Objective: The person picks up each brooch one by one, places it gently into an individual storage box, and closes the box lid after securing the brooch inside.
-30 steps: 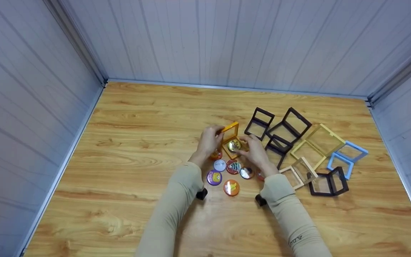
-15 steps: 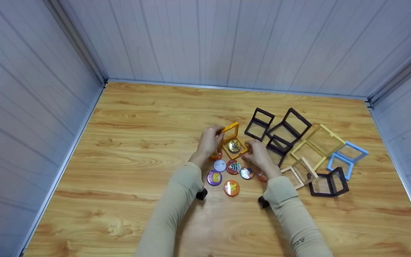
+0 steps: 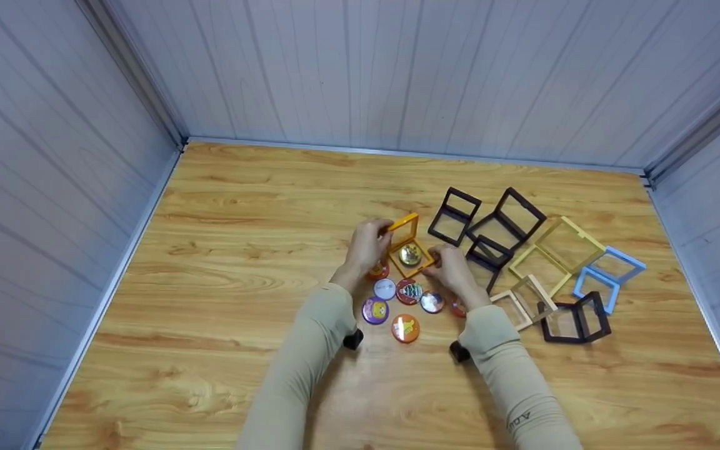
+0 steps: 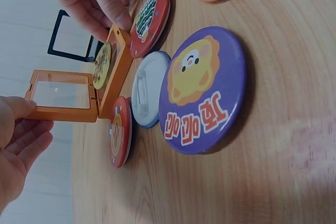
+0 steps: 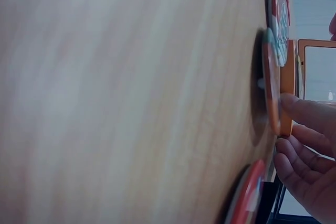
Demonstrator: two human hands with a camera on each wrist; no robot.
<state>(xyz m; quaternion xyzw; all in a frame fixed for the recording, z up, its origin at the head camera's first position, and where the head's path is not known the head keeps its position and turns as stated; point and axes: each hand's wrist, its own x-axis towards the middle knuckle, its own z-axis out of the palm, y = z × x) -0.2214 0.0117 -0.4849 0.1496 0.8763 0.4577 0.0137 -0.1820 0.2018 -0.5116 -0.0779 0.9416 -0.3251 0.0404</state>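
Observation:
An orange display frame (image 3: 423, 268) stands unfolded on the wooden table, its lid raised and its base flat. Between the thumb and fingers of my left hand (image 3: 366, 245) is the edge of that lid, also visible in the left wrist view with the orange frame (image 4: 63, 114) at left. My right hand (image 3: 454, 270) pinches the near right corner of the base; the thumb (image 5: 310, 113) lies along one side in the right wrist view. A gold-toned button badge (image 3: 410, 254) lies inside the base. Just in front are a red badge with a green-and-white design (image 3: 409, 292) and a white badge back (image 3: 385, 289).
Nearer me lie a purple badge (image 3: 375, 310), an orange badge (image 3: 405, 329) and a dark-and-white badge (image 3: 432, 302). To the right stand several unfolded frames: black (image 3: 450, 215), yellow (image 3: 569, 245), blue (image 3: 613, 270) and beige (image 3: 532, 294). Pale panels wall the table.
My right hand has drawn back from the gold-toned badge to the corner of the orange frame's base. My left hand has stayed on the lid.

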